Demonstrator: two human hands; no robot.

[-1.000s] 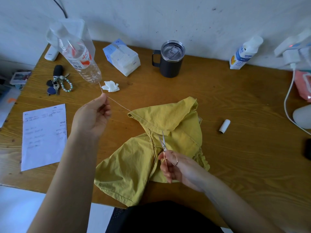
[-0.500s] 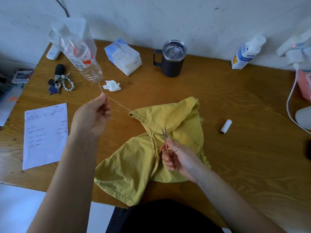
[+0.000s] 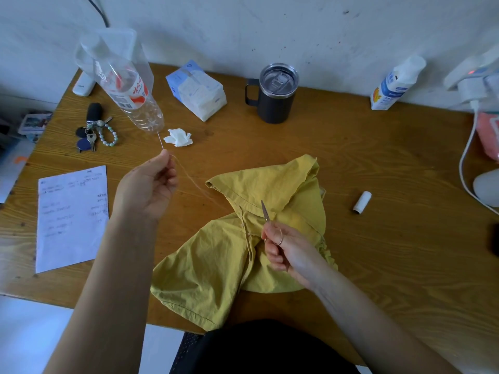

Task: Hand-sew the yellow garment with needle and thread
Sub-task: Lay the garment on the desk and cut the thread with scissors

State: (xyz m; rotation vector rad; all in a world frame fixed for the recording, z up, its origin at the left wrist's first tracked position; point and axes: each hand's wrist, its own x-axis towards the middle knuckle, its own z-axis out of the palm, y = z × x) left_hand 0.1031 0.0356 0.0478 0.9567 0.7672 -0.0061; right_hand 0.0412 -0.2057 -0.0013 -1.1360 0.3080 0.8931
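Observation:
The yellow garment (image 3: 216, 260) lies crumpled on the wooden table (image 3: 391, 252), its near corner hanging over the front edge. My left hand (image 3: 148, 184) is raised left of it and pinches a needle (image 3: 160, 141) that points up and away. A pale thread (image 3: 194, 183) sags from those fingers to the garment's seam. Over the middle of the garment my right hand (image 3: 286, 249) grips small scissors (image 3: 266, 211), blades together and pointing up. A white thread spool (image 3: 362, 202) lies to the right of the garment.
Along the back stand a tilted plastic bottle (image 3: 129, 90), a tissue pack (image 3: 197, 90), a black lidded mug (image 3: 275, 94) and a white bottle (image 3: 394, 85). Keys (image 3: 94, 130), a crumpled tissue (image 3: 178, 137) and a paper sheet (image 3: 71, 217) lie left. A white cable (image 3: 465, 157) runs right.
My right hand has carried the scissors up and away along the garment towards the seam. The thread has gone from taut to slack. My left hand has stayed about where it was.

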